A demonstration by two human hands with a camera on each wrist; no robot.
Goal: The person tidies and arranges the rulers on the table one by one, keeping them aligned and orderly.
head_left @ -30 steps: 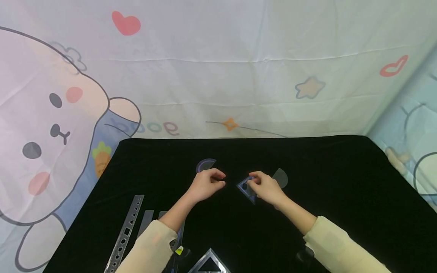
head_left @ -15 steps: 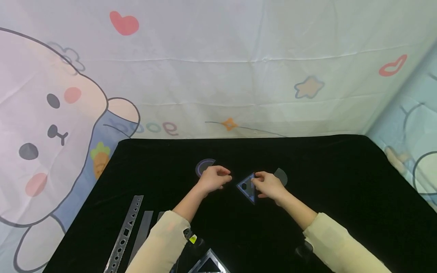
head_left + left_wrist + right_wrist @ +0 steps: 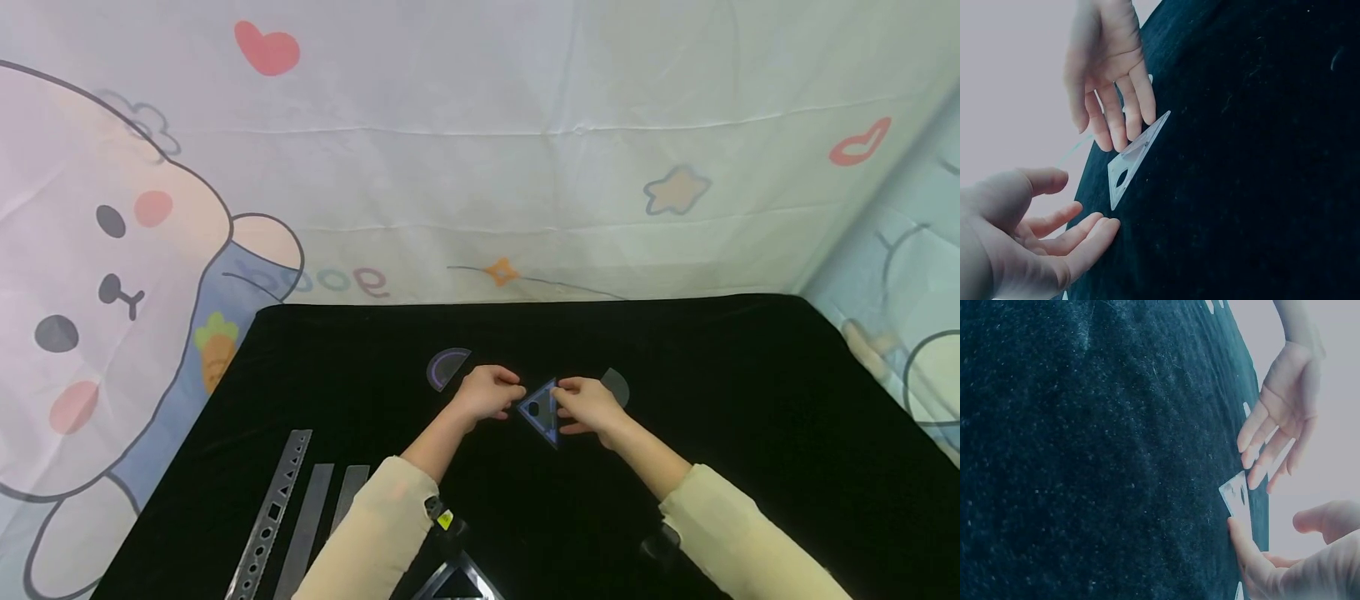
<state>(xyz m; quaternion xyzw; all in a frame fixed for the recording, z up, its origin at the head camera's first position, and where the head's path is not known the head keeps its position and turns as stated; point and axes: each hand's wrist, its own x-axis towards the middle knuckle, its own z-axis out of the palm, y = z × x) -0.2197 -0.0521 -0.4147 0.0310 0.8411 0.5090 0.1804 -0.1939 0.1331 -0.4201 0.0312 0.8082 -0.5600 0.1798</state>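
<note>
A small clear set square [image 3: 546,410] with a blue edge lies on the black cloth, between my two hands. At its right edge is my right hand [image 3: 591,404], fingertips touching it; in the right wrist view its thumb stands well apart from the fingers [image 3: 1244,547]. Just left of the set square's corner hovers my left hand [image 3: 483,395], fingers loosely bent and nothing in them. The left wrist view shows a gap between the left fingertips [image 3: 1107,231] and the set square.
A purple-marked protractor [image 3: 444,369] lies behind my left hand. Another clear rounded piece [image 3: 617,385] is partly hidden behind the right hand. Left of the left sleeve lie a stencil ruler [image 3: 268,517] and two plain rulers [image 3: 305,529]. A larger set square [image 3: 478,573] shows at the front edge.
My left hand has moved right from beside the protractor to near the set square. My right hand has drawn slightly back to the set square's right edge, uncovering more of it.
</note>
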